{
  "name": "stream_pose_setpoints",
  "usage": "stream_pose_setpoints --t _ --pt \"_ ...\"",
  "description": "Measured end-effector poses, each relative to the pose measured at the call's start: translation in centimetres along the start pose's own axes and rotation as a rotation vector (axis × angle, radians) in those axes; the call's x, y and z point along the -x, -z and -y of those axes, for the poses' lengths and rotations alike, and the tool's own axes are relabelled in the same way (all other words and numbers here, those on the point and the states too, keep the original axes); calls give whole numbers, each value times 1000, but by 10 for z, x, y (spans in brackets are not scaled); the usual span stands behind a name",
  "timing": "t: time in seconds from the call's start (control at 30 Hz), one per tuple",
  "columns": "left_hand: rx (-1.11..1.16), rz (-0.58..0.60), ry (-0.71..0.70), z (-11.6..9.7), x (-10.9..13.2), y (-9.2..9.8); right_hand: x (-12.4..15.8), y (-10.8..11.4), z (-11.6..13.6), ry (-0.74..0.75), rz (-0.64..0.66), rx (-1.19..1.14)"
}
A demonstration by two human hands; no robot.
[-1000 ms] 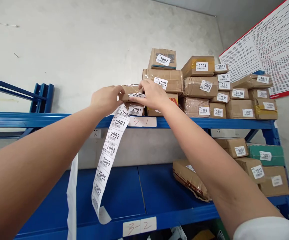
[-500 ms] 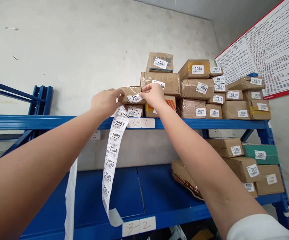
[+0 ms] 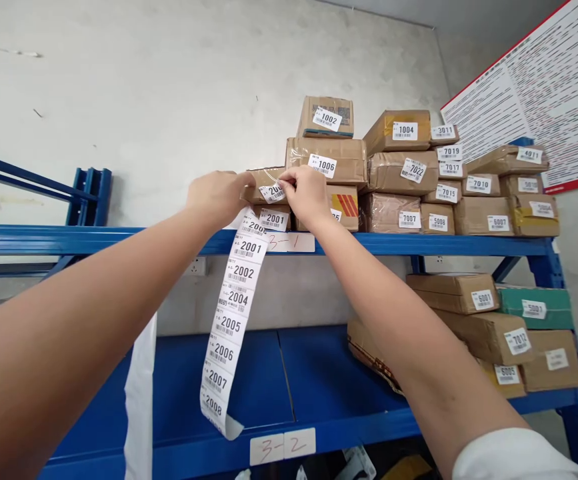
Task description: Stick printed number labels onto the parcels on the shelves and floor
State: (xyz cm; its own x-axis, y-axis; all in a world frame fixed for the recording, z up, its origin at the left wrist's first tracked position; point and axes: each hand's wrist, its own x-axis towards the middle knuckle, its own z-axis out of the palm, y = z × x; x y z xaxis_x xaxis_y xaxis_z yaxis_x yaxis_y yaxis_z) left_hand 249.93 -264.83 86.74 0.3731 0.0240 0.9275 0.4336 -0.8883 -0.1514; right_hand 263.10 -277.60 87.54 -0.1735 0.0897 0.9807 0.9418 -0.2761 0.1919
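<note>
My left hand [image 3: 216, 198] is closed at the left end of a small cardboard box [image 3: 267, 176]. From under its fingers hangs a long strip of number labels [image 3: 231, 325], printed 2001, 2002, 2004 and on, curling at the bottom. Against the front of that box, my right hand [image 3: 306, 191] pinches the right edge of a white label [image 3: 272, 193], whose last digits are covered by the fingers. The box rests on another small box labelled 2001 [image 3: 275, 219]. Just above my right hand is a wider box labelled 1006 [image 3: 326, 152].
Several labelled parcels [image 3: 399, 172] are stacked rightward along the blue upper shelf [image 3: 393, 245]. More boxes [image 3: 493, 337] stand on the lower shelf [image 3: 219, 453]. A white backing strip [image 3: 140, 400] hangs at left. A red-edged notice board [image 3: 543, 87] is on the right.
The view has shifted slightly, so the shelf and boxes sit a little further right. My right fingers remain at the label on the box, and the label strip has swung a little.
</note>
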Motion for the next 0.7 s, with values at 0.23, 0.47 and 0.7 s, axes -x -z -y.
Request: stream_pose_setpoints --t 0.23,0.47,0.7 --pt "-33 8 -8 2 -2 -2 7 5 18 37 -186 -155" --pt "18 -19 21 3 0 -5 4 -4 16 -108 -71 -260" --pt "84 -13 -9 6 0 -5 17 -19 6 -150 -144 -218"
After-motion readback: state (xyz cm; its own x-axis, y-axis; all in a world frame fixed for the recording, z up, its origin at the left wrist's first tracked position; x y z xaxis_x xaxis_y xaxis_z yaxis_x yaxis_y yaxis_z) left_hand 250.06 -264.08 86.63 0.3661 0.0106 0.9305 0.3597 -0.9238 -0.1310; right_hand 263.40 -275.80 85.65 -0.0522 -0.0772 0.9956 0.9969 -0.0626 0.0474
